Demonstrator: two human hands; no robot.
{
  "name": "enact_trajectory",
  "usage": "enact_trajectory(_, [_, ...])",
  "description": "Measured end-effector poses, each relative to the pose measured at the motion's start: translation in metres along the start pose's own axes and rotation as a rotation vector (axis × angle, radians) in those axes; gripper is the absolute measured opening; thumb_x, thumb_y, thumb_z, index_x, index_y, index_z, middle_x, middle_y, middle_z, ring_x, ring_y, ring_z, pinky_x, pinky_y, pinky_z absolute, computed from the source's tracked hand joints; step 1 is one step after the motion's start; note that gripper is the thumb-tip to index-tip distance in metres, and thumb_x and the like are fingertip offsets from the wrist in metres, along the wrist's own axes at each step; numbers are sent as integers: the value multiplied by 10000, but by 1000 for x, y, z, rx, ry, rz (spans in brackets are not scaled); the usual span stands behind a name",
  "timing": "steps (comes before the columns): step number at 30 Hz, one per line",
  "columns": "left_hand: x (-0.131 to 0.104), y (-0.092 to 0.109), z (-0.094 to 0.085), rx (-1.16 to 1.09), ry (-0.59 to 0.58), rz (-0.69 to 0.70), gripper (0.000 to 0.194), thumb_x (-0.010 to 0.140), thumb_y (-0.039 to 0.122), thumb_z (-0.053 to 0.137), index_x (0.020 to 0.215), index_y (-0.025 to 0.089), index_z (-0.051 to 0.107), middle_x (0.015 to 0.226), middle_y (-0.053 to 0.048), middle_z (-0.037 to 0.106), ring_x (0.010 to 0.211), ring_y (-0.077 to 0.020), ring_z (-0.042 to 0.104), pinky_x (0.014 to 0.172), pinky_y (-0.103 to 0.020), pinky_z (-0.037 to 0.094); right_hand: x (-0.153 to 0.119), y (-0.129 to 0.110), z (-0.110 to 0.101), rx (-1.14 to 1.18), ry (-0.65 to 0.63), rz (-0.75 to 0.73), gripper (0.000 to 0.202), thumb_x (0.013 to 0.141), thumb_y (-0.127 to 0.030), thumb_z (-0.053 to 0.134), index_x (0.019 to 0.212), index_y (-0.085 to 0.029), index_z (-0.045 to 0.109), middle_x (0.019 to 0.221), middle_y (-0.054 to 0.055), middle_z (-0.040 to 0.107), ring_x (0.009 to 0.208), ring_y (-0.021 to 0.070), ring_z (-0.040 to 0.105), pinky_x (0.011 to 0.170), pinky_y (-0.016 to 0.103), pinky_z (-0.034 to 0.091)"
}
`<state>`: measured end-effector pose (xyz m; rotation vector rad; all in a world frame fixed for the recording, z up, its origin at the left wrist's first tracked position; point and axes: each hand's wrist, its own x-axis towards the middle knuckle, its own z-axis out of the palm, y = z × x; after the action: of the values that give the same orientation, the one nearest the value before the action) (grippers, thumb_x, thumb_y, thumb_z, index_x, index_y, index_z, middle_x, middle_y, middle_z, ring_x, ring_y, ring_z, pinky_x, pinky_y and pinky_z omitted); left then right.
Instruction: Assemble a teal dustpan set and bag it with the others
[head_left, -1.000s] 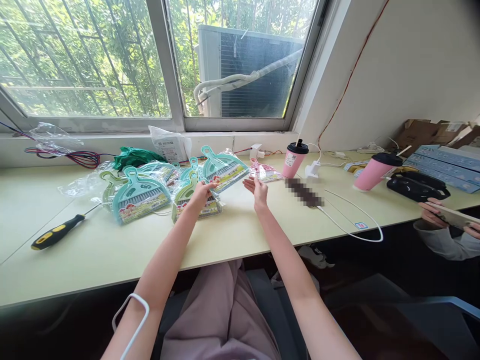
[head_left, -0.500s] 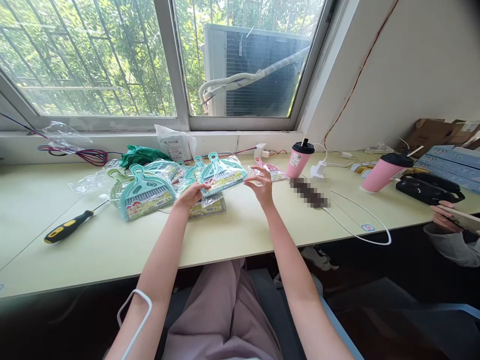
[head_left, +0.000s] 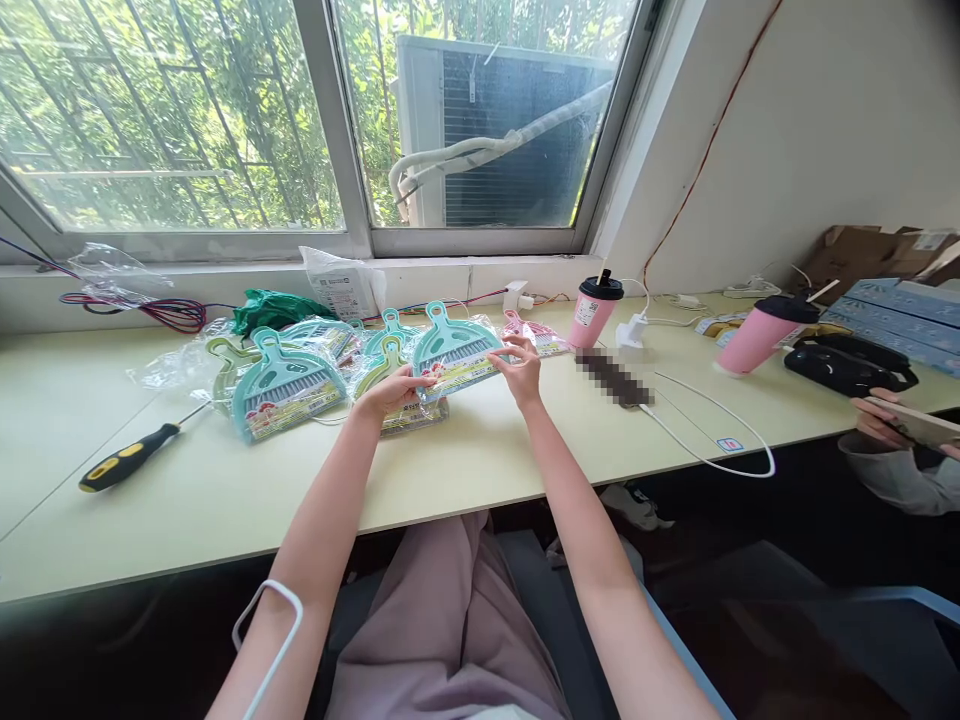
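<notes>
Between my two hands I hold up a teal dustpan and brush set (head_left: 457,350) wrapped in clear film with a printed label strip. My left hand (head_left: 390,392) is closed on its lower left corner. The fingers and thumb of my right hand (head_left: 519,370) pinch its right edge. Below and behind it lie more wrapped sets, among them a green dustpan set (head_left: 386,362). To the left, another teal dustpan set (head_left: 281,385) rests on the table, overlapping a second green set (head_left: 223,360). A pink dustpan set (head_left: 544,338) lies behind my right hand.
A black and yellow screwdriver (head_left: 127,457) lies at the left of the table (head_left: 465,470). Two pink cups (head_left: 589,318) with black lids stand on the right. A white cable (head_left: 705,460) loops towards the front edge. Another person's hand (head_left: 877,420) is at the far right.
My right hand has closed on the right edge of the teal set, where its fingers were apart before. The set has turned to face me more and moved slightly right.
</notes>
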<state>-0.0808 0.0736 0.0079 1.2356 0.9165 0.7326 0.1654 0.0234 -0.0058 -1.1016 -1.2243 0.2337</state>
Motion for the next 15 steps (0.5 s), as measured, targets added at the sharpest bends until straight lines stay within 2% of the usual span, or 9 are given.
enact_trajectory(2, [0, 0, 0, 23, -20, 29, 482, 562, 235, 900, 774, 186, 470, 760, 18, 606, 698, -105, 612, 551, -198, 435, -1, 3, 3, -18, 19, 18, 167, 763, -397, 748, 789, -233, 741, 1168, 84, 616, 1168, 257, 581, 1041, 433, 468])
enact_trajectory(3, [-1, -1, 0, 31, -35, 41, 481, 565, 255, 901, 790, 185, 481, 767, 17, 607, 709, -109, 614, 561, -200, 440, -2, 4, 4, -14, 23, 35, 187, 758, -381, 745, 875, -235, 737, 1230, 87, 596, 1184, 254, 577, 1027, 425, 481])
enact_trajectory(5, [-2, -1, 1, 42, -45, 52, 483, 565, 273, 905, 813, 187, 500, 755, 26, 596, 734, -123, 622, 602, -214, 467, -2, 8, 5, 33, 9, 103, 403, 724, -350, 764, 1107, -260, 678, 1334, 88, 562, 1231, 247, 556, 1005, 414, 504])
enact_trajectory(7, [-3, -2, 1, 55, -25, 44, 476, 561, 251, 910, 821, 189, 516, 719, 40, 568, 746, -131, 622, 647, -232, 490, -1, 13, 5, 129, -79, 262, 587, 675, -334, 791, 1228, -273, 606, 1280, 87, 622, 1183, 246, 589, 954, 419, 541])
enact_trajectory(8, [-4, -2, 1, 60, -12, 39, 468, 559, 232, 911, 823, 190, 526, 706, 44, 558, 748, -134, 622, 665, -241, 499, 0, 16, 4, 186, -151, 370, 581, 655, -333, 799, 1202, -261, 617, 1182, 84, 675, 1113, 249, 625, 912, 423, 564])
enact_trajectory(11, [-7, 0, 3, 47, -1, 34, 426, 583, 208, 900, 857, 182, 575, 717, 22, 576, 780, -167, 643, 720, -282, 534, 2, 24, 1, 349, -315, 637, 359, 624, -312, 802, 950, -208, 693, 892, 58, 731, 873, 231, 688, 785, 405, 609])
enact_trajectory(13, [-9, 2, 5, 14, -16, 61, 420, 628, 243, 875, 958, 181, 623, 797, -21, 627, 853, -207, 667, 771, -319, 555, 4, 25, -1, 432, -287, 700, 268, 612, -261, 804, 846, -191, 694, 826, 40, 727, 807, 204, 696, 755, 371, 617])
enact_trajectory(15, [-12, 4, 10, 10, -28, 139, 534, 661, 280, 850, 1142, 203, 632, 982, -74, 671, 996, -239, 664, 852, -338, 554, 5, 25, -2, 487, -193, 729, 242, 618, -209, 800, 832, -188, 689, 811, 23, 728, 784, 183, 702, 752, 351, 621])
